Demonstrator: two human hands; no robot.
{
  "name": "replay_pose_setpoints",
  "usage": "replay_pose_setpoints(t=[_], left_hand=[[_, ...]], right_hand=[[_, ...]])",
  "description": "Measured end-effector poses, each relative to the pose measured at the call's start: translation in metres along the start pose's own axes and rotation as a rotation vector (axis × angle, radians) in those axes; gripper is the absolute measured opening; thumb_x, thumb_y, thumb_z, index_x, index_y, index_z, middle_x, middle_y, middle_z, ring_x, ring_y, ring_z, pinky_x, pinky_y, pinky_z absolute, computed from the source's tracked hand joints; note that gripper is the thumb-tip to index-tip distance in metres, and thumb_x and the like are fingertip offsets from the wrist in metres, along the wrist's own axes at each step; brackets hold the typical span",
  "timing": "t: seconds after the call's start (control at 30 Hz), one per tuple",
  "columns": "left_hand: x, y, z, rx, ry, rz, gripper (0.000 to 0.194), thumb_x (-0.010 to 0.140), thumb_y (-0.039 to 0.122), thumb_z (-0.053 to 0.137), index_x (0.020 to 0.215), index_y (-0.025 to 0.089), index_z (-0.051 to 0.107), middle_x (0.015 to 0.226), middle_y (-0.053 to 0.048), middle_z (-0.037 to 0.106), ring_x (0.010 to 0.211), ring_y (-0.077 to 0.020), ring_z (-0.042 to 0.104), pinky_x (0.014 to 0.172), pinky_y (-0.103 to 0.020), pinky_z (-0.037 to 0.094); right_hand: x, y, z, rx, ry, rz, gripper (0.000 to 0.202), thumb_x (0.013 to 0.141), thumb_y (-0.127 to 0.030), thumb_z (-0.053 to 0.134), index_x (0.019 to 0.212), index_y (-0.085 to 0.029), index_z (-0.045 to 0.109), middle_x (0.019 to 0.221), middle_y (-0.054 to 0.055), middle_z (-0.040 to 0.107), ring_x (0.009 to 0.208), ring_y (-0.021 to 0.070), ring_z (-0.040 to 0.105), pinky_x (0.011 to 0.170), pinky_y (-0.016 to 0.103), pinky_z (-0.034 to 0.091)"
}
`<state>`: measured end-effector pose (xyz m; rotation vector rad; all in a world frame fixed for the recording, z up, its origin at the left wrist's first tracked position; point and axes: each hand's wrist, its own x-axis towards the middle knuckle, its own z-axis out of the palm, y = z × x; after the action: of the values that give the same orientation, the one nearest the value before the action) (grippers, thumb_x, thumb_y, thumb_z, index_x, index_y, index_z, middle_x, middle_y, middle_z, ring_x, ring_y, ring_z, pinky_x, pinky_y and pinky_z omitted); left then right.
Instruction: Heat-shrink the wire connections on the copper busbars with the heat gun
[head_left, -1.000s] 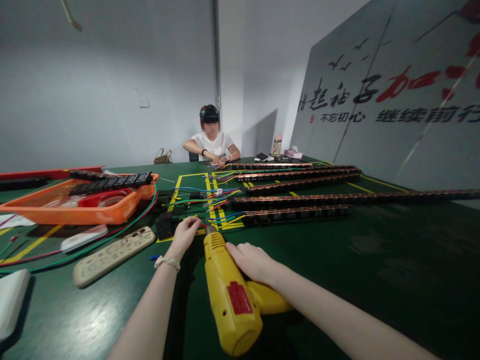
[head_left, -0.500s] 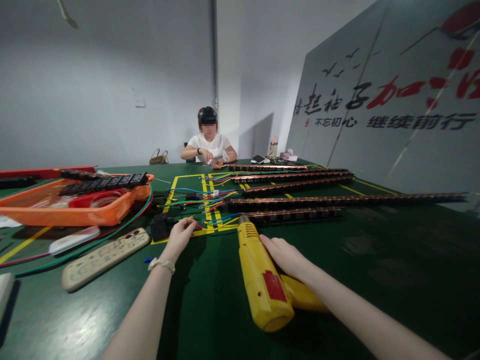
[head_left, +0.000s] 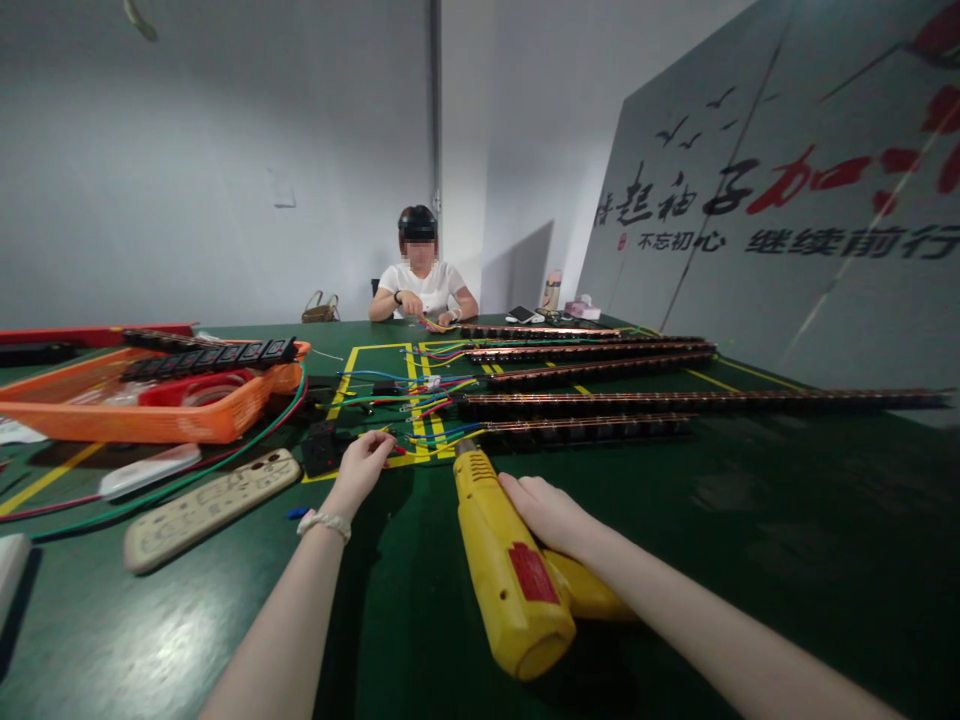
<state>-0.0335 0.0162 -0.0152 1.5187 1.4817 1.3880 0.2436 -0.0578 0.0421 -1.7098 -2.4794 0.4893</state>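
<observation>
My left hand [head_left: 366,462] is closed in a pinch on the thin wire ends, with a red bit [head_left: 401,450] showing just beyond the fingertips. Beside it stands a small black box [head_left: 322,447]. Blue and yellow wires [head_left: 446,437] run from near these fingertips to the nearest long black strip with copper-coloured lines [head_left: 589,425]. My right hand [head_left: 541,510] grips the body of a yellow heat gun [head_left: 491,560] from its right side; some fingers are hidden behind it. The gun's metal nozzle [head_left: 465,447] points away from me, close to the wires.
More long strips [head_left: 600,370] lie across the green table [head_left: 420,620]. At left are an orange basket [head_left: 135,425], a beige power strip [head_left: 214,510], a white device [head_left: 150,472] and loose green and red cables. A co-worker [head_left: 424,285] sits opposite, handling wires.
My right hand and the heat gun have shifted left, bringing the nozzle nearer my left fingertips. My left hand stays almost in place. The view has turned slightly.
</observation>
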Motion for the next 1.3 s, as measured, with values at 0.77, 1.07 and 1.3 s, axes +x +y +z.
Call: replay_pose_setpoints(t=[0.77,1.07,1.3], left_hand=[[0.004,-0.002,-0.003,-0.010,0.058,0.018,0.039,0.062,0.051,0.058,0.074,0.015,0.062,0.072,-0.004,0.063,0.069,-0.0163,0.056,0.065,-0.026,0.043],[-0.001,0.003,-0.003,-0.054,0.006,-0.035,0.043,0.059,0.053,0.062,0.076,0.014,0.060,0.068,-0.001,0.059,0.053,-0.0108,0.051,0.054,-0.024,0.042],[-0.004,0.009,-0.003,-0.024,0.010,-0.046,0.043,0.059,0.054,0.061,0.077,0.014,0.060,0.067,-0.001,0.058,0.054,-0.0117,0.051,0.055,-0.024,0.041]], right_hand=[[0.030,-0.072,0.021,0.152,0.008,-0.113,0.078,0.090,-0.056,0.004,0.095,-0.011,0.067,0.097,0.019,0.066,0.092,0.0319,0.061,0.078,0.042,0.043],[0.016,-0.056,0.009,0.173,-0.049,-0.066,0.074,0.090,-0.056,0.008,0.095,-0.010,0.066,0.097,0.020,0.065,0.092,0.0319,0.061,0.077,0.042,0.043],[0.000,-0.016,-0.005,0.154,-0.038,-0.002,0.054,0.092,-0.044,0.016,0.103,-0.018,0.062,0.101,0.014,0.064,0.091,0.0282,0.059,0.074,0.037,0.042]])
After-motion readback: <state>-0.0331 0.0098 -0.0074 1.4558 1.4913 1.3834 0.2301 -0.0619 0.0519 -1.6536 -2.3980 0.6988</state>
